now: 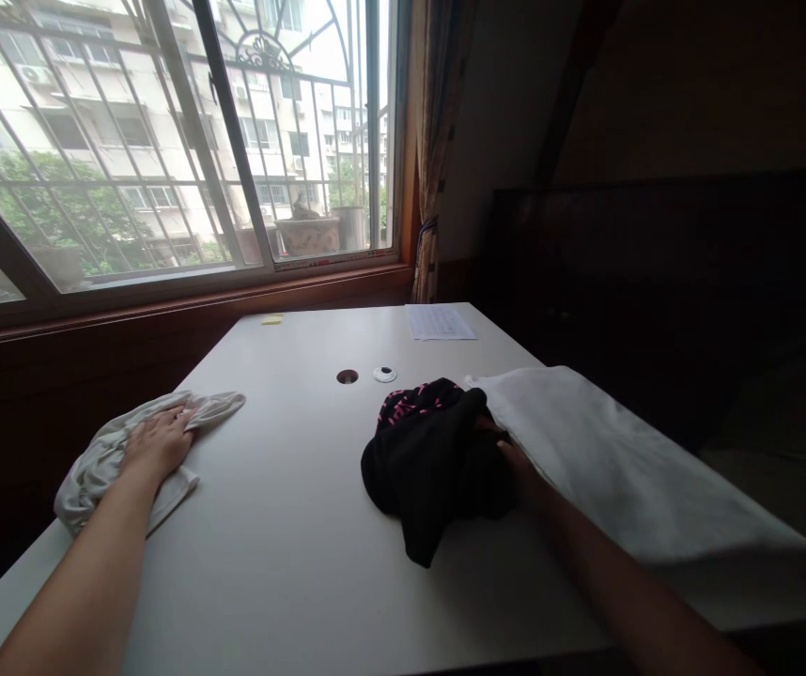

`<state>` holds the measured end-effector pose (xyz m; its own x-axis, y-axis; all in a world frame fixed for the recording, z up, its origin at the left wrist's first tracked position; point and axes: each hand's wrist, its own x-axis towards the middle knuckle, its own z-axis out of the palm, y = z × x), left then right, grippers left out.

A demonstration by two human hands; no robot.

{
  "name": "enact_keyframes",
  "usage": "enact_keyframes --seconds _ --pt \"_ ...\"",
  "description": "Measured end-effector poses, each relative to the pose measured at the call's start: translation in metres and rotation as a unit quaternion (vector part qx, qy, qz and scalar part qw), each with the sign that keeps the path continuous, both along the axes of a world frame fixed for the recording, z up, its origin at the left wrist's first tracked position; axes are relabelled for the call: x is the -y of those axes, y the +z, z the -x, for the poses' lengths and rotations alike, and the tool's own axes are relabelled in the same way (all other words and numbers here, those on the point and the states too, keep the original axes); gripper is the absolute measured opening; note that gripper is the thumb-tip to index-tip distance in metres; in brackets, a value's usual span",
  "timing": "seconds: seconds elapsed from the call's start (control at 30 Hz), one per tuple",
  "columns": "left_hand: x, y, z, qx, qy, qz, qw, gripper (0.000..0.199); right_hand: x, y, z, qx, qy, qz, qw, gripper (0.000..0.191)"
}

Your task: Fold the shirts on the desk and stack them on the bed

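My left hand (pixel 160 437) lies on a crumpled off-white garment (pixel 103 446) at the left edge of the white table, its fingers stretched over the cloth. A bunched black garment (pixel 438 460) with pink print sits right of the table's middle. My right hand (pixel 516 460) grips its right side, with most of the fingers hidden in the folds and shadow. Just beyond this hand a white cloth (pixel 586 451) is spread flatter along the right side of the table.
The white table (pixel 269 563) stands below a barred window (pixel 234 141). Toward its far edge lie a printed paper sheet (pixel 441 322) and a yellow sticky note (pixel 271 320). A round cable hole (pixel 348 377) and a white cap (pixel 384 374) are near its middle. A curtain (pixel 435 141) hangs beyond.
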<state>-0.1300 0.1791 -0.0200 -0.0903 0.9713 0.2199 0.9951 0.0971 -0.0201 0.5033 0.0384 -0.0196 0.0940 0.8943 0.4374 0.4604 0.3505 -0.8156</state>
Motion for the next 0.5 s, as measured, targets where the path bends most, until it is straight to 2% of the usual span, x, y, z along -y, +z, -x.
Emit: enact_keyframes --seconds 0.1,0.3,0.4,0.5 --pt "0.000 -0.001 0.002 -0.003 -0.018 0.005 1.000 0.055 0.008 0.003 0.002 -0.070 0.113 0.094 0.987 0.058" --pt "0.012 -0.003 -0.011 -0.006 -0.075 -0.041 0.996 0.052 0.009 0.003 -0.004 -0.111 0.126 0.136 0.976 0.052" --pt "0.024 -0.004 -0.040 -0.022 -0.126 -0.083 0.988 0.048 0.011 0.008 -0.004 -0.102 0.136 0.139 0.976 0.049" --pt "0.039 -0.004 -0.089 -0.005 -0.216 -0.113 0.970 0.041 0.015 0.014 -0.001 -0.096 0.142 0.149 0.974 0.049"
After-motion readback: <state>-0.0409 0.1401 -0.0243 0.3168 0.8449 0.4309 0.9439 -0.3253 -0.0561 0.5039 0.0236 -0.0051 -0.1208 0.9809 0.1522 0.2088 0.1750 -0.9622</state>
